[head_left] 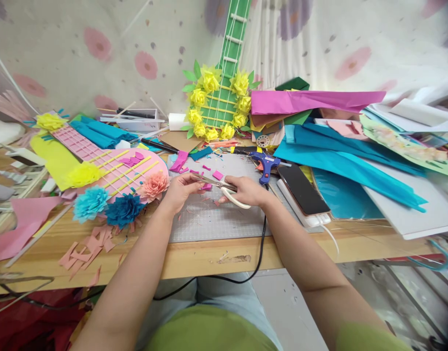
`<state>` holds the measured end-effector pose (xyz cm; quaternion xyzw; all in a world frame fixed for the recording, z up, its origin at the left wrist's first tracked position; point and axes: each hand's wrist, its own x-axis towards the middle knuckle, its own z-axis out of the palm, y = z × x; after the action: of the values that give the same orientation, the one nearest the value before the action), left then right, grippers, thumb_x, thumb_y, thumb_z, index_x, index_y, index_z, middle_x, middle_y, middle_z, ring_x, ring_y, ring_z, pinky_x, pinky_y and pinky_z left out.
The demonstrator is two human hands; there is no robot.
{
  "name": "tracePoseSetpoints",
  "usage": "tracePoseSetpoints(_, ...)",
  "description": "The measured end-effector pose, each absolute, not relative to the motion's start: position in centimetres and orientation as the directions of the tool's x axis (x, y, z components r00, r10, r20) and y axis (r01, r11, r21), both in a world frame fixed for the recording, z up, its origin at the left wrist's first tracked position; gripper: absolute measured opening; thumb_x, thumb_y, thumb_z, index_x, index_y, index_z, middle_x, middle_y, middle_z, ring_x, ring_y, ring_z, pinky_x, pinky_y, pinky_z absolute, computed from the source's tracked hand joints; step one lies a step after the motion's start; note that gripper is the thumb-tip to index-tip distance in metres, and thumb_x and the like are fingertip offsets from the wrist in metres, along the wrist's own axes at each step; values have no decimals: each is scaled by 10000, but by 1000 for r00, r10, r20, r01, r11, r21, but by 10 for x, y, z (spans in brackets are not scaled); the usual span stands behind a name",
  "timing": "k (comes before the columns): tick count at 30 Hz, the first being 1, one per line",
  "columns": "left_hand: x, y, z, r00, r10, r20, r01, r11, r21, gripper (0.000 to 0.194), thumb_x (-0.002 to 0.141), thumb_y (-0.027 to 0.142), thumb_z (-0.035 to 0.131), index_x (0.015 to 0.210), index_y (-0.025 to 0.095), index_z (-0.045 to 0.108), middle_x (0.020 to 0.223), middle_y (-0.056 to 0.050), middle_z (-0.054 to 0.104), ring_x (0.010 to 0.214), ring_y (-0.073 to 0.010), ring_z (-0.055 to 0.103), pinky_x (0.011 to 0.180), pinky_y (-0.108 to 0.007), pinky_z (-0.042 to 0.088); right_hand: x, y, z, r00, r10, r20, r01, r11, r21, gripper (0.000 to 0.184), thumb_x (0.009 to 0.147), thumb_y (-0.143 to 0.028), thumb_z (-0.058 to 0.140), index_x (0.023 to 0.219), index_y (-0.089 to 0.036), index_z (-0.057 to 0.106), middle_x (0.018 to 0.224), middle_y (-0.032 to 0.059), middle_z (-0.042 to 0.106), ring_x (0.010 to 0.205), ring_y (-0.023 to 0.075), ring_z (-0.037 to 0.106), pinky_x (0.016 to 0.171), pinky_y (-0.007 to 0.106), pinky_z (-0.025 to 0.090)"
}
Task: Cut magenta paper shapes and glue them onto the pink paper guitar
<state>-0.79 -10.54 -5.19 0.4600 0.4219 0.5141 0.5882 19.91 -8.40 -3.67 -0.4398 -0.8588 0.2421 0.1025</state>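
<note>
My right hand (pixel 247 191) grips white-handled scissors (pixel 224 187), their blades pointing left toward my left hand (pixel 182 190). The left hand's fingers are pinched together at the blade tips, over a small pink paper scrap (pixel 206 186); what the pinch holds is too small to make out. Both hands hover over a grey cutting mat (pixel 216 219) strewn with pink paper bits (pixel 217 175). A pink paper guitar (pixel 114 168) with yellow, blue and peach paper flowers lies just left of the left hand.
A blue glue gun (pixel 265 163) and a phone (pixel 302 190) lie right of the mat, its black cord hanging over the table edge. A green paper guitar (pixel 224 97) with yellow flowers leans at the back. Sheets of teal (pixel 348 156) and magenta paper (pixel 304 101) pile at right.
</note>
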Motion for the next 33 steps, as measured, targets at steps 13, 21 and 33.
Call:
tracePoseSetpoints(13,-8,-105,-51,99,994,-56,-234,78,969,240,521,242,744,722,138,665,697,-28,650,696,-175,618,603,-303,515,200,-82,-36,-565,825,-15,728,490,-480,423,641,-610,543,691,-194,482,563,-38,440,518,86,331,516,211,198)
tracePoseSetpoints(21,-7,-104,-52,50,995,-88,-257,98,961,205,496,244,757,636,134,654,674,-17,632,630,-138,584,604,-307,513,204,-77,-43,-522,853,18,706,444,-552,364,692,-548,513,695,-186,474,580,-34,453,552,94,377,520,208,222)
tracePoseSetpoints(33,-8,-101,-53,-55,965,-255,-411,211,887,169,451,175,748,560,105,639,626,-19,620,573,-100,565,566,-241,496,196,-77,-50,-463,887,-4,729,378,-571,381,694,-564,495,742,-186,482,626,-20,486,566,101,396,522,206,237)
